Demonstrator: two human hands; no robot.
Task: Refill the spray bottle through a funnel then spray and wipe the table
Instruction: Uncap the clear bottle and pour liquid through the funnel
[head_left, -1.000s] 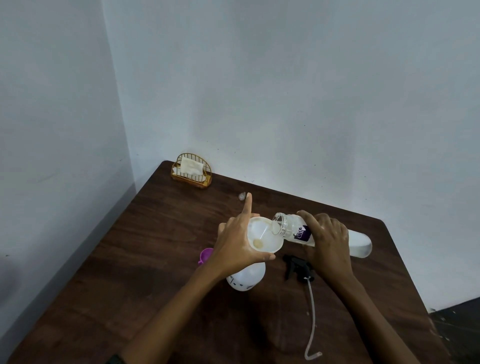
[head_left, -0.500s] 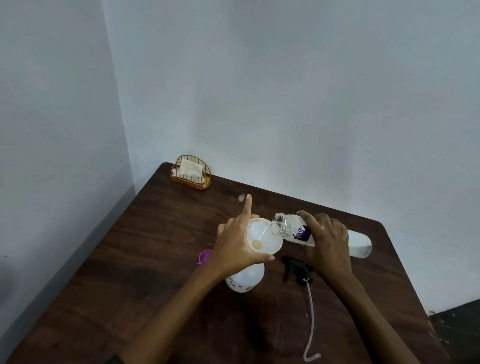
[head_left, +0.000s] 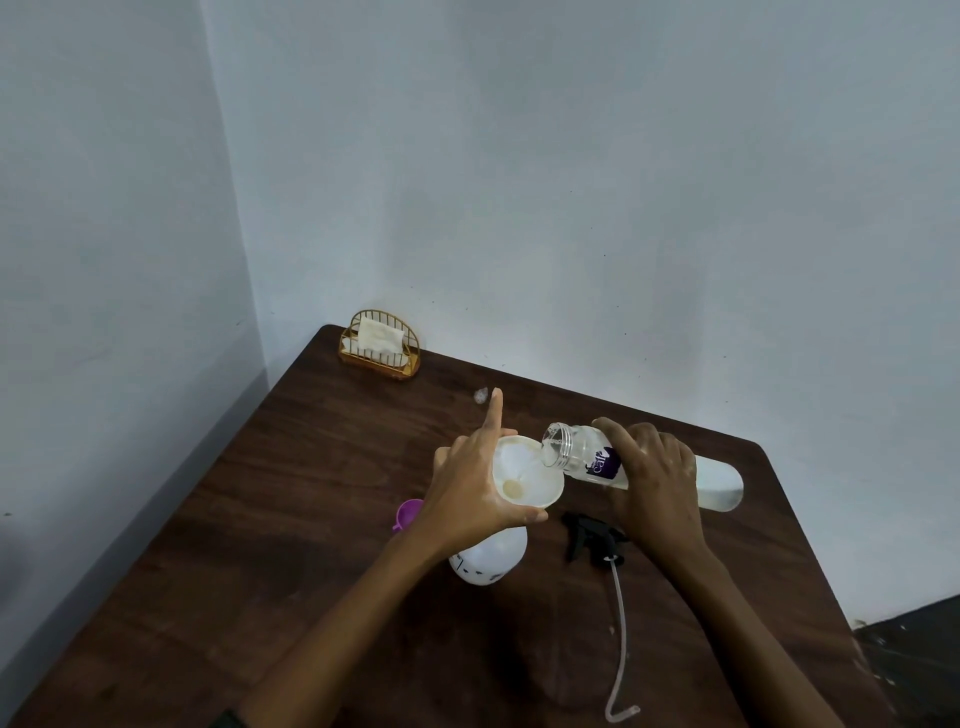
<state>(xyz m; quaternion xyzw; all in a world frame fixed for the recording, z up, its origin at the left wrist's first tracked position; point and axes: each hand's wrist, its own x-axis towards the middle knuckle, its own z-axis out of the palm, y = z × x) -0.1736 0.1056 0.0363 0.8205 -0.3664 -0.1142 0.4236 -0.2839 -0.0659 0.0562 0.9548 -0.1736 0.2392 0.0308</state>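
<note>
A white spray bottle (head_left: 491, 558) stands on the dark wooden table (head_left: 311, 519) with a white funnel (head_left: 527, 478) set in its neck. My left hand (head_left: 467, 488) grips the funnel's rim, index finger pointing up. My right hand (head_left: 654, 483) holds a clear refill bottle (head_left: 582, 452) with a purple label, tipped nearly level, its open mouth over the funnel. A thin stream runs into the funnel. The black spray head (head_left: 589, 538) with its long tube (head_left: 618, 639) lies on the table to the right of the spray bottle.
A purple cap (head_left: 408, 513) sits left of the spray bottle. A gold wire holder (head_left: 378, 347) with white napkins stands at the far left corner. A small clear piece (head_left: 480, 396) lies behind my left finger. Walls close the table's back and left.
Both hands hold nearly the same pose; the refill bottle keeps pouring into the funnel. The view has shifted very slightly.
</note>
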